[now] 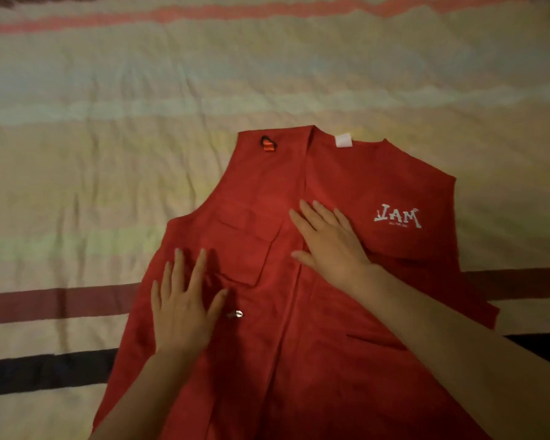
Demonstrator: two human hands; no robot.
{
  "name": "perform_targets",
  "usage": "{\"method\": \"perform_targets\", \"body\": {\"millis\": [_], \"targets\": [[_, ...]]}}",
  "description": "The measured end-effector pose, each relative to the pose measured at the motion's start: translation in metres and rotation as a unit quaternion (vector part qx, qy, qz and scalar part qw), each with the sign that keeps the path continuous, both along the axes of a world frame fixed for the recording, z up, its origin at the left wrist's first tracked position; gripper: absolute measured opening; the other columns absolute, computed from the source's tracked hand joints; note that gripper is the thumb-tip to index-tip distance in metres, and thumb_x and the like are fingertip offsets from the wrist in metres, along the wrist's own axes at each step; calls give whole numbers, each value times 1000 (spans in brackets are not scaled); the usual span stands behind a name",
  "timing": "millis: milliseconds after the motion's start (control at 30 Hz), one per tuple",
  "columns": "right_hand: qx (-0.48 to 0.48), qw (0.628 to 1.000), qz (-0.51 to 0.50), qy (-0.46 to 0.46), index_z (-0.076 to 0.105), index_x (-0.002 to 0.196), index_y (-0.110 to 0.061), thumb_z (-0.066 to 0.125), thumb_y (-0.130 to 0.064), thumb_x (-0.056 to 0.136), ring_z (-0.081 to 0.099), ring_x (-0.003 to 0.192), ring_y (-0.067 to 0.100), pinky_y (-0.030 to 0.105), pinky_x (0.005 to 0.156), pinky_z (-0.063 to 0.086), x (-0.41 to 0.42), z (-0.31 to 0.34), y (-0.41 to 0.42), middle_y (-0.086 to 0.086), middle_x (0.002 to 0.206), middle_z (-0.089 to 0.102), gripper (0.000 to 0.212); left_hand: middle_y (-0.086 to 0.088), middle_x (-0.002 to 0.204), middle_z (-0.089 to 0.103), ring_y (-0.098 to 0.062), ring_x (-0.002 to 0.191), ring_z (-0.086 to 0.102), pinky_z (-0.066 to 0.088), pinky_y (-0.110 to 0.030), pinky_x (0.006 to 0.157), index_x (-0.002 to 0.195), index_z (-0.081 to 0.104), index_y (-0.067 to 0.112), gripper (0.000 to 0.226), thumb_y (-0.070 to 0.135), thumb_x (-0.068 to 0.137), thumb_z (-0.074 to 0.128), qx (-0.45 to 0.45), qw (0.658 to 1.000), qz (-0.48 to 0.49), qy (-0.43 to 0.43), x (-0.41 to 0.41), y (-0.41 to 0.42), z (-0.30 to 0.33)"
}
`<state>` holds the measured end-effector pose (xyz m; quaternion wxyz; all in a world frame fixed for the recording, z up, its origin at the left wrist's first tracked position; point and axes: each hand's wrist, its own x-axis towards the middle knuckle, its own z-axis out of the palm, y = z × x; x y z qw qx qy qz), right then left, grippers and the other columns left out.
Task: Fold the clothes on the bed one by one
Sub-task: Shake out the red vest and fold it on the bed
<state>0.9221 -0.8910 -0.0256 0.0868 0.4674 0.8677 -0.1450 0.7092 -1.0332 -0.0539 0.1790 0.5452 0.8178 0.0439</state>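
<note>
A red sleeveless vest point(299, 360) lies spread front-up on the bed, collar pointing away from me. It has a flap pocket on its left half, a white "JAM" print on its right half and a white neck label. My left hand point(185, 306) lies flat on the left half, fingers straight, just below the flap pocket. My right hand point(327, 239) presses flat near the centre seam at chest height, fingers spread. Neither hand holds any cloth.
The vest lies on a striped bed sheet point(108, 154) with pale cream, pink, maroon and dark bands. A small metal snap point(237, 314) and a black-and-red loop point(268, 144) sit on the vest's left half.
</note>
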Motion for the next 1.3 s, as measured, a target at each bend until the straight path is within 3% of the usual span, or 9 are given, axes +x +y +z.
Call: {"method": "perform_targets", "body": {"millis": [167, 300, 433, 533, 633, 867, 1033, 1167, 1300], "targets": [[37, 997, 60, -4, 13, 150, -21, 54, -42, 90, 12, 144, 24, 40, 115, 14, -63, 1, 64, 3, 158, 12, 75, -19, 153, 24, -40, 136, 32, 34, -54, 103, 148, 29, 28, 73, 62, 85, 47, 21, 997, 67, -21, -43, -28, -5], [38, 992, 118, -23, 17, 150, -22, 59, -43, 87, 17, 142, 26, 41, 111, 20, -109, 5, 106, 4, 157, 17, 78, -16, 140, 38, -33, 124, 45, 43, -47, 97, 146, 35, 24, 73, 36, 83, 69, 64, 984, 138, -93, -59, -47, -10], [22, 988, 151, -37, 23, 148, -25, 62, -47, 83, 19, 140, 28, 43, 109, 24, -132, 1, 134, 3, 156, 20, 79, 4, 118, 43, -16, 111, 46, 41, -33, 93, 142, 40, 24, 65, 33, 84, 67, 99, 961, 197, -166, -64, -47, -9], [0, 986, 167, -27, 39, 141, -28, 66, -45, 81, 28, 135, 28, 40, 104, 27, -140, -5, 145, 2, 146, 41, 67, 6, 116, 49, -9, 107, 48, 37, -23, 92, 135, 47, 20, 56, 39, 85, 63, 109, 943, 230, -214, -69, -36, -10], [-25, 982, 187, 5, 54, 129, -30, 69, -41, 80, 45, 119, 22, 31, 89, 29, -149, -8, 143, -3, 121, 61, 53, 8, 108, 61, -7, 99, 56, 42, -23, 87, 119, 60, 17, 38, 35, 86, 64, 123, 929, 255, -238, -75, -20, -13], [-60, 979, 192, -15, 68, 105, -28, 73, -36, 75, 52, 106, 17, 35, 84, 23, -161, -17, 137, -7, 102, 63, 31, 7, 66, 69, -3, 63, 62, 44, -14, 55, 74, 72, 18, 10, 27, 78, 76, 123, 896, 323, -280, -84, -11, -8], [-33, 980, 194, 35, 69, 89, -24, 71, -38, 77, 48, 87, 10, 30, 80, 18, -146, -6, 136, -14, 81, 54, 18, 11, 65, 69, -8, 64, 65, 51, -27, 65, 68, 73, 22, 11, 30, 74, 78, 128, 877, 362, -289, -77, -12, 10], [-25, 978, 188, 84, 70, 86, -24, 72, -37, 77, 47, 80, 6, 30, 84, 21, -123, 9, 137, -20, 68, 52, 15, 0, 72, 74, -23, 78, 70, 56, -43, 78, 73, 76, 16, 7, 23, 75, 77, 141, 821, 398, -384, -57, -15, 35], [-30, 975, 186, 117, 72, 85, -23, 74, -32, 76, 53, 75, 8, 37, 87, 35, -97, 25, 134, -20, 68, 57, 12, -19, 70, 69, -30, 62, 61, 53, -52, 70, 70, 75, 9, 13, 22, 73, 78, 137, 750, 451, -463, -19, -20, 55]]}}
